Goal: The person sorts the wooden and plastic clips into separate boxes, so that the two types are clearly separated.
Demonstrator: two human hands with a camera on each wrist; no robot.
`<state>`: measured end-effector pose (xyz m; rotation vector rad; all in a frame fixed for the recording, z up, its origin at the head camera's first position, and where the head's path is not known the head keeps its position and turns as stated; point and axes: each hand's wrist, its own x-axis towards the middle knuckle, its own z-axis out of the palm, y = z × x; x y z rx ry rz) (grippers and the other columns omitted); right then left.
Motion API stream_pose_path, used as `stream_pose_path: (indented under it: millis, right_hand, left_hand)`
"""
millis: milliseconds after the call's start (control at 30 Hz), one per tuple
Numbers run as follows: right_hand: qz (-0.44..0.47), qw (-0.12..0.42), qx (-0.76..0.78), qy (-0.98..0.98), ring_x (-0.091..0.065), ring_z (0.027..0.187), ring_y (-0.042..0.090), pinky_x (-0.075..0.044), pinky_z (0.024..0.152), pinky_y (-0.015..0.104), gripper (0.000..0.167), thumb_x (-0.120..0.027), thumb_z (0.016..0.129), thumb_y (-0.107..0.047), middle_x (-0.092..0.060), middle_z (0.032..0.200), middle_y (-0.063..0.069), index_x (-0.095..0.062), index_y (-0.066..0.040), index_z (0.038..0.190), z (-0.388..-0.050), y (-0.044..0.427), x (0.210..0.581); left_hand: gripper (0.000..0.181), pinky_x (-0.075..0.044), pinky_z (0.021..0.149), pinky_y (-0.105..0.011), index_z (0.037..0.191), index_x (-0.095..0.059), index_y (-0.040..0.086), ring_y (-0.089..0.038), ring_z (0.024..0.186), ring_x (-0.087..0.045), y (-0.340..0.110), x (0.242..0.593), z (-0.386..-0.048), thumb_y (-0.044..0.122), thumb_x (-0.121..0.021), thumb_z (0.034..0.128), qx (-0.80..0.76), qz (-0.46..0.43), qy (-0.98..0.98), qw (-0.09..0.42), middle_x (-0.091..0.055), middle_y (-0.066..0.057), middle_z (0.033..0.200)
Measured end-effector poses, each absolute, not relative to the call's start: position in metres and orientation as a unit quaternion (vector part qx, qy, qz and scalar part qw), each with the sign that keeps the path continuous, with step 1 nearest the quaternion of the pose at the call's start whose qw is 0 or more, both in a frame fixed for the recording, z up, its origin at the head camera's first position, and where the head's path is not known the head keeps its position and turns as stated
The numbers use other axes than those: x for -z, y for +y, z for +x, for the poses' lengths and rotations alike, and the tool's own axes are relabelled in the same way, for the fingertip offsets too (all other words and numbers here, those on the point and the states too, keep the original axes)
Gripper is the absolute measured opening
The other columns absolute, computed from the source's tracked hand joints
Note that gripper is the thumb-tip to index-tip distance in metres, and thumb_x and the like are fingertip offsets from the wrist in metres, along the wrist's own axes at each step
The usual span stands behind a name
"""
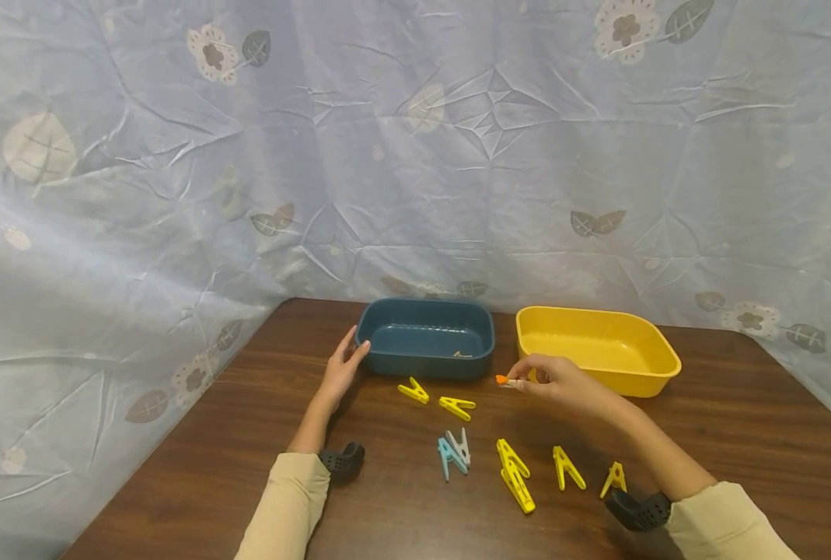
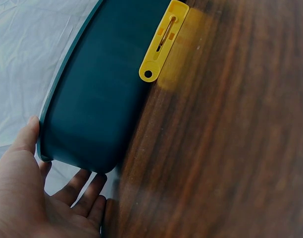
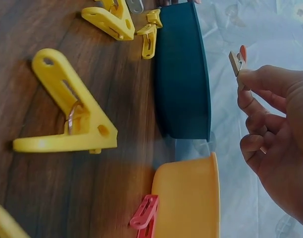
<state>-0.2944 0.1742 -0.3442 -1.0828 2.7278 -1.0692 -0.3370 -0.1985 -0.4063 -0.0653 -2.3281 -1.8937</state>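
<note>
My right hand (image 1: 562, 385) pinches a small wooden clothespin (image 3: 234, 63) with an orange piece on it between thumb and fingertips, in the air before the gap between two basins. My left hand (image 1: 340, 373) touches the left end of the dark blue basin (image 1: 422, 367), thumb at its rim and the other fingers spread along the end wall. A small light wooden piece (image 1: 460, 355) lies inside this basin. Two yellow clothespins (image 1: 415, 390) lie in front of it. Nearer me are a light blue clothespin (image 1: 450, 457) and a grey clothespin (image 1: 461, 447), close together.
A yellow basin (image 1: 639, 381) stands to the right of the blue one. Several more yellow clothespins (image 1: 567, 468) lie on the brown table's right half. In the right wrist view a red clothespin (image 3: 145, 213) lies against the yellow basin. A patterned cloth (image 1: 415, 155) hangs behind.
</note>
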Motion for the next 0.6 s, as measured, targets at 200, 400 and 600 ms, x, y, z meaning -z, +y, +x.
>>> stream_pose_path:
  millis: [200, 400, 600]
  right_hand:
    - [-0.346, -0.022, 0.337, 0.875, -0.046, 0.063, 0.014, -0.041, 0.053, 0.024, 0.010, -0.064, 0.088, -0.014, -0.056, 0.080, -0.003, -0.066, -0.009, 0.097, -0.306, 0.163, 0.341]
    - [-0.339, -0.040, 0.324, 0.882, -0.049, 0.066, 0.016, -0.043, 0.056, 0.027, 0.009, -0.064, 0.087, -0.014, -0.055, 0.076, -0.005, -0.067, -0.009, 0.094, -0.317, 0.154, 0.337]
    - [-0.328, -0.040, 0.326, 0.886, -0.050, 0.069, 0.016, -0.044, 0.061, 0.030, 0.009, -0.064, 0.085, -0.010, -0.057, 0.077, -0.004, -0.067, -0.008, 0.094, -0.327, 0.147, 0.333]
  left_hand:
    - [0.062, -0.025, 0.100, -0.053, 0.146, -0.025, 0.009, -0.041, 0.128, -0.026, -0.195, 0.395, -0.325, 0.032, -0.051, 0.0949, 0.617, -0.022, -0.784, 0.071, -0.028, -0.029, 0.140]
    - [0.060, -0.026, 0.100, -0.052, 0.145, -0.025, 0.008, -0.041, 0.129, -0.026, -0.193, 0.390, -0.321, 0.029, -0.051, 0.0953, 0.622, -0.019, -0.779, 0.070, -0.028, -0.029, 0.140]
    - [0.061, -0.026, 0.100, -0.052, 0.146, -0.024, 0.008, -0.040, 0.129, -0.027, -0.193, 0.391, -0.322, 0.030, -0.051, 0.0951, 0.623, -0.021, -0.779, 0.070, -0.028, -0.029, 0.141]
